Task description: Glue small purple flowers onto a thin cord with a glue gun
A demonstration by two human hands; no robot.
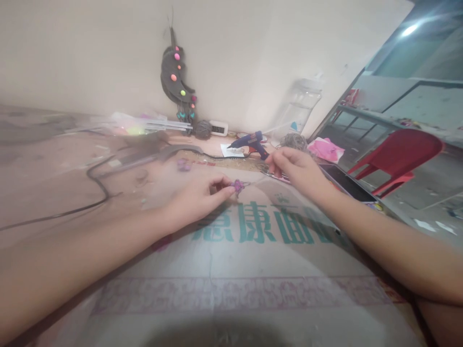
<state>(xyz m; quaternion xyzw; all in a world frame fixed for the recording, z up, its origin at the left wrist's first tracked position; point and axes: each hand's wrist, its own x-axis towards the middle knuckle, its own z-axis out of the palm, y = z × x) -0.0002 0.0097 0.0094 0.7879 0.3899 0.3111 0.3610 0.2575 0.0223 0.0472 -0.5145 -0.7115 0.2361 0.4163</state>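
My left hand (208,195) pinches a small purple flower-like piece (238,185) between thumb and fingers, above a printed sheet. Thin greyish yarn (249,183) comes out of this piece and runs toward my right hand (289,166). The fingers of that hand are pinched on the yarn's far end, though blur hides the exact grip. Just behind my right fingers a blue glue gun (248,140) lies over a white card (231,150). A second purple piece (184,165) rests beyond my left hand.
Against the wall hangs a dark crescent ornament (173,77) with coloured pompoms. A clear bottle (300,106), a yarn ball (202,129), a pink bag (326,150) and a phone-like dark slab (349,183) stand or lie around. A black cord (103,185) crosses the left side. A red chair (401,154) stands right.
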